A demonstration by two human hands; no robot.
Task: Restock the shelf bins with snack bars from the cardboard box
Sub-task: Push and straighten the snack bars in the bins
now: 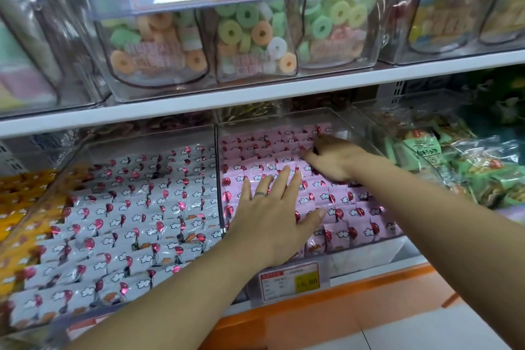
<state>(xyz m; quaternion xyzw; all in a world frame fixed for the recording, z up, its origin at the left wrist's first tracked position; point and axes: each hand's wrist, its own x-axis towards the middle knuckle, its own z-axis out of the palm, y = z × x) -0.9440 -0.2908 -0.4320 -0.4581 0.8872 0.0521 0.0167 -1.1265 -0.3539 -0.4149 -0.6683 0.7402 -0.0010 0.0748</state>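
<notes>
A clear shelf bin [366,244] in the middle of the lower shelf is packed with rows of pink-wrapped snack bars [349,204]. My left hand [272,210], with a ring on one finger, lies flat and spread on the pink bars near the bin's front. My right hand [332,159] reaches deeper into the same bin, its fingers curled down onto the bars at the back right; whether it grips one is unclear. To the left, another clear bin [85,150] holds white-wrapped snack bars [119,224]. The cardboard box is out of view.
A bin of yellow packets [20,202] stands at the far left, green-wrapped snacks [443,159] at the right. The upper shelf [255,94] holds clear bags of ring candies [247,31]. A price tag [292,281] hangs below the pink bin above the orange shelf base [341,318].
</notes>
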